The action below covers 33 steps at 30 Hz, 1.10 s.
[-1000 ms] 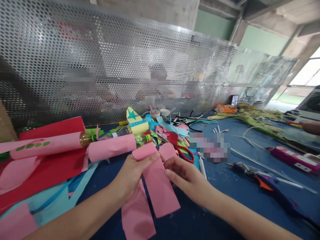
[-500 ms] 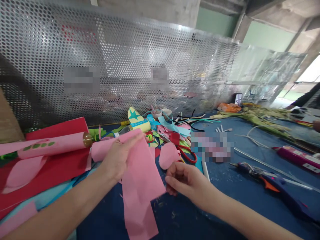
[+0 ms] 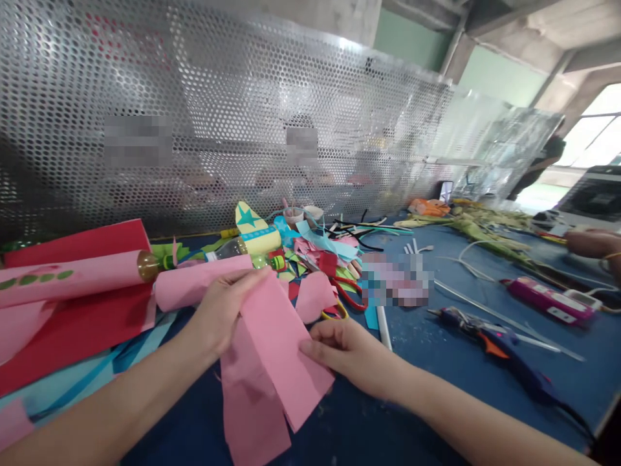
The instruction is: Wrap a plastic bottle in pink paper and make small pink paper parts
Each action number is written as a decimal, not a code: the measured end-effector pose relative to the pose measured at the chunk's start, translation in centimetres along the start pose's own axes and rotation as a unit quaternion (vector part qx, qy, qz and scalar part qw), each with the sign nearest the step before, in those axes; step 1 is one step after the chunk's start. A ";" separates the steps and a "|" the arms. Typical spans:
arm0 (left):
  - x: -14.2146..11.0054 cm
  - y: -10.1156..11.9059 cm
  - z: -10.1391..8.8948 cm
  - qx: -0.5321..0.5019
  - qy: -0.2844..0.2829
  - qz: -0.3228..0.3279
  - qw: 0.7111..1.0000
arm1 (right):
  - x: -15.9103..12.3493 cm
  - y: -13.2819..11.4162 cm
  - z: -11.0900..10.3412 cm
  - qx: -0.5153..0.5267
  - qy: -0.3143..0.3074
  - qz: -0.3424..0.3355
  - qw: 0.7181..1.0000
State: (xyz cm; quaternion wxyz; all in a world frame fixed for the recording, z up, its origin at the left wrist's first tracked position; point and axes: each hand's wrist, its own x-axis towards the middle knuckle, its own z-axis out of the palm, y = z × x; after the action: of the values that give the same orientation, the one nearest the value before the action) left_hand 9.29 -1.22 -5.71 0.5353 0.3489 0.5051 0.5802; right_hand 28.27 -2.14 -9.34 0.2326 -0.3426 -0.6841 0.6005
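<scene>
Holding pink paper (image 3: 276, 349) at the lower centre of the frame, over the blue bench (image 3: 412, 404).
The left hand (image 3: 220, 307) is clamped on the paper's upper end; the right hand (image 3: 347, 353) has its thumb over the right edge, but whether it pinches cannot be told. A pink paper tube (image 3: 189, 285) lies at centre left, red-handled scissors (image 3: 363, 307) above the right hand, a glue gun (image 3: 514, 362) at lower right.
</scene>
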 end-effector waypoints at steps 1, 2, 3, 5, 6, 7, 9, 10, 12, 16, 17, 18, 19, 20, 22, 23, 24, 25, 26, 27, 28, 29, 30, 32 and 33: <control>0.2 0.1 -0.1 -0.011 0.010 -0.005 1.000 | 0.0 -0.1 -0.1 0.002 -0.002 0.001 1.000; 0.4 0.1 -0.1 -0.022 0.017 -0.012 1.000 | 0.0 -0.3 -0.1 0.005 -0.004 0.004 1.000; 0.4 0.0 0.0 -0.034 0.021 -0.025 0.999 | 0.0 -0.3 0.0 0.006 -0.004 0.008 1.000; 0.3 -0.3 0.2 -0.052 0.005 -0.061 0.997 | 0.0 -0.3 0.1 0.002 0.008 0.013 1.000; 0.2 -0.6 0.3 -0.055 -0.016 -0.080 0.995 | 0.0 -0.2 0.1 -0.007 0.020 0.013 1.000; 0.0 -0.9 0.4 -0.058 -0.041 -0.096 0.993 | 0.1 0.0 0.0 -0.023 0.034 0.010 0.999; -0.4 -1.4 0.6 -0.059 -0.089 -0.120 0.987 | 0.3 0.2 -0.5 -0.075 0.066 0.002 0.995; -0.5 -1.7 0.7 -0.060 -0.100 -0.125 0.985 | 0.4 0.3 -0.9 -0.110 0.086 -0.005 0.990; -0.6 -2.1 0.7 -0.064 -0.086 -0.133 0.985 | 0.6 0.4 -2.0 -0.191 0.143 -0.027 0.971; -0.1 -2.4 0.5 -0.062 -0.020 -0.138 0.988 | 1.0 0.7 -4.1 -0.345 0.251 -0.055 0.903; 0.0 -2.4 0.4 -0.059 -0.020 -0.140 0.988 | 1.1 0.8 -4.4 -0.373 0.263 -0.054 0.888; 0.1 -2.4 0.4 -0.056 -0.025 -0.143 0.988 | 1.1 1.0 -4.6 -0.396 0.268 -0.052 0.876; 0.1 -2.4 0.4 -0.055 -0.030 -0.144 0.988 | 1.2 1.2 -4.6 -0.416 0.269 -0.052 0.867; 0.1 -2.4 0.4 -0.056 -0.033 -0.145 0.987 | 1.3 1.4 -4.5 -0.431 0.267 -0.054 0.860; 0.1 -2.5 0.4 -0.061 -0.033 -0.146 0.987 | 1.4 1.6 -4.2 -0.452 0.260 -0.060 0.851; 0.0 -2.5 0.5 -0.064 -0.031 -0.146 0.987 | 1.5 1.8 -4.0 -0.459 0.258 -0.064 0.848; 0.0 -2.5 0.5 -0.067 -0.029 -0.147 0.986 | 1.5 1.9 -3.8 -0.463 0.255 -0.068 0.846; -0.1 -2.5 0.5 -0.072 -0.027 -0.150 0.986 | 1.5 1.9 -3.7 -0.465 0.253 -0.073 0.845; -0.1 -2.4 0.5 -0.078 -0.024 -0.154 0.985 | 1.5 2.0 -3.6 -0.466 0.249 -0.079 0.845; -0.2 -2.4 0.6 -0.085 -0.022 -0.160 0.983 | 1.5 2.1 -3.6 -0.466 0.245 -0.086 0.846; -0.2 -2.3 0.6 -0.091 -0.020 -0.168 0.981 | 1.6 2.1 -3.7 -0.464 0.239 -0.093 0.848; -0.3 -2.2 0.7 -0.097 -0.021 -0.176 0.979 | 1.6 2.1 -3.7 -0.462 0.234 -0.101 0.850; -0.3 -2.1 0.7 -0.099 -0.024 -0.184 0.978 | 1.5 2.1 -3.7 -0.459 0.228 -0.111 0.851; -0.3 -1.9 0.7 -0.097 -0.035 -0.197 0.975 | 1.5 2.0 -3.8 -0.454 0.213 -0.132 0.855; -0.3 -1.9 0.7 -0.095 -0.042 -0.200 0.974 | 1.4 1.9 -3.7 -0.451 0.204 -0.144 0.857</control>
State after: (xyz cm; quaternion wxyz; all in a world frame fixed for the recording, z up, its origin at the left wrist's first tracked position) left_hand 10.51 -1.55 -7.33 0.6923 0.2123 0.4839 0.4914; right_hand 30.44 1.48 -10.73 0.2706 -0.4224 -0.8589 0.1032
